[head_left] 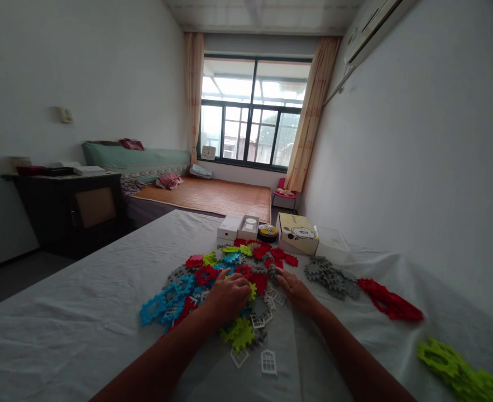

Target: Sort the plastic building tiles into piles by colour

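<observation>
A mixed pile of plastic building pieces with notched, gear-like edges lies on the table, with blue pieces [160, 304], red pieces [206, 274] and lime-green pieces [240, 335]. My left hand [228, 295] rests over the middle of the pile with its fingers curled; whatever is under them is hidden. At the pile's right edge, my right hand [295, 289] has its fingertips closed on a grey notched piece [272, 271]. White window-shaped pieces [268, 363] lie between my forearms and among the pile's near edge.
To the right lie separate heaps of grey pieces [332, 277], red pieces [391, 300] and lime-green pieces [455, 368]. Behind the pile stand white boxes [229, 226], a round black-and-yellow tin [267, 232], a yellow carton [298, 233] and a clear container [332, 241]. A bed [213, 195] is beyond the table.
</observation>
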Action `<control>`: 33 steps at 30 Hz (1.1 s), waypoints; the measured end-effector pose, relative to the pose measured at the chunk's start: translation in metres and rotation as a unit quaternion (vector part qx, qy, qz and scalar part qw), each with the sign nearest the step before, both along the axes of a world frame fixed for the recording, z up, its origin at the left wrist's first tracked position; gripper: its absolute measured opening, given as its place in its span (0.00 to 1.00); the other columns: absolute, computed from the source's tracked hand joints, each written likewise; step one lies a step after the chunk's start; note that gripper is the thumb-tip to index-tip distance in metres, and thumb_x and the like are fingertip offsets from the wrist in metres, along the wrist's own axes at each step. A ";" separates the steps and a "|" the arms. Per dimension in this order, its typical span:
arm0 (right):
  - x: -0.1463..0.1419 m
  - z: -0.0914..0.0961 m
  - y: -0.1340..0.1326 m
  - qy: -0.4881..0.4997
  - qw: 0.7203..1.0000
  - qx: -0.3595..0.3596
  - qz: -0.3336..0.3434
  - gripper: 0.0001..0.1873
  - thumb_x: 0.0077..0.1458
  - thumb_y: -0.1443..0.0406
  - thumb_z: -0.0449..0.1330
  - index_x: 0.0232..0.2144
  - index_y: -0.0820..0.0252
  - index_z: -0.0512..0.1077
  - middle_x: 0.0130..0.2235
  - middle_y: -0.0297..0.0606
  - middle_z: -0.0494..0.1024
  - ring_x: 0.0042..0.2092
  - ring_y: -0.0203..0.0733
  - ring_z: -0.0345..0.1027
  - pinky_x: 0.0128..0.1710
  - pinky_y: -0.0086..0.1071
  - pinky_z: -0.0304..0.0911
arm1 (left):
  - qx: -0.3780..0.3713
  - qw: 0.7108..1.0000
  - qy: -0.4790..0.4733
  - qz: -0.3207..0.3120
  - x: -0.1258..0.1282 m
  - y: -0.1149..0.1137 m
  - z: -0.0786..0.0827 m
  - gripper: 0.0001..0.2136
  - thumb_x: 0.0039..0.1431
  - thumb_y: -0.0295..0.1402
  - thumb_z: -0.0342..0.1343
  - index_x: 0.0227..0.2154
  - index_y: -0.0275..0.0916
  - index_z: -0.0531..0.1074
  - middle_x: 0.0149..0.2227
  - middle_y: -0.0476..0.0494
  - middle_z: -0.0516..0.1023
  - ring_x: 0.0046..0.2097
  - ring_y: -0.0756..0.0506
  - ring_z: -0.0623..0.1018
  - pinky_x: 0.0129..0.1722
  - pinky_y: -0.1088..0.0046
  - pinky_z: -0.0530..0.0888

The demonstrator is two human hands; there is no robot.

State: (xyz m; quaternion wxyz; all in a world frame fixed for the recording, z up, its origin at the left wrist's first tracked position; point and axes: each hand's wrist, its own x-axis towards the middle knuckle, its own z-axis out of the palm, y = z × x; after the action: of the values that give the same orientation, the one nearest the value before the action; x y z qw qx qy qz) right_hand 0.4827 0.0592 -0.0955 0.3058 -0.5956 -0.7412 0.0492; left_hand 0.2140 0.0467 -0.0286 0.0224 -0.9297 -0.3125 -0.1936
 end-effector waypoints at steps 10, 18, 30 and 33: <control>0.035 0.026 0.079 -0.009 0.992 -0.057 -0.115 0.21 0.60 0.55 0.46 0.45 0.55 0.73 0.49 0.43 0.76 0.54 0.46 0.65 0.55 0.42 0.55 | -0.011 0.989 -0.004 -0.148 0.008 -0.015 -0.003 0.05 0.61 0.32 0.52 0.34 0.45 0.73 0.41 0.51 0.79 0.48 0.47 0.73 0.58 0.65 0.55; 0.008 0.004 0.082 0.006 0.991 -0.085 -0.105 0.23 0.59 0.54 0.47 0.51 0.53 0.70 0.56 0.40 0.71 0.59 0.46 0.60 0.59 0.42 0.50 | -0.079 0.934 0.037 -0.347 0.016 -0.044 -0.007 0.15 0.55 0.45 0.57 0.44 0.47 0.72 0.46 0.49 0.78 0.52 0.43 0.71 0.58 0.62 0.55; -0.019 0.033 0.016 0.269 0.959 -0.041 0.079 0.26 0.54 0.53 0.56 0.53 0.57 0.67 0.54 0.42 0.72 0.55 0.46 0.65 0.56 0.43 0.59 | 0.058 0.981 -0.001 -0.187 0.011 -0.019 -0.004 0.03 0.59 0.32 0.54 0.31 0.43 0.72 0.36 0.51 0.79 0.48 0.47 0.71 0.58 0.67 0.55; -0.020 0.030 0.008 0.322 0.941 -0.030 0.096 0.26 0.51 0.53 0.60 0.51 0.57 0.69 0.51 0.45 0.74 0.52 0.48 0.68 0.51 0.43 0.65 | 0.072 0.990 -0.030 -0.117 0.005 -0.006 -0.004 0.05 0.60 0.32 0.52 0.33 0.44 0.73 0.37 0.51 0.78 0.46 0.47 0.72 0.58 0.64 0.56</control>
State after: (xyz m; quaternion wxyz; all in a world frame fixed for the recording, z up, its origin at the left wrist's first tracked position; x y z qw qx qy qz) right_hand 0.4627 0.0670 -0.0655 0.5039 -0.4830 -0.6550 0.2895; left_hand 0.2194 0.0412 -0.0325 0.0572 -0.9496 -0.1872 -0.2450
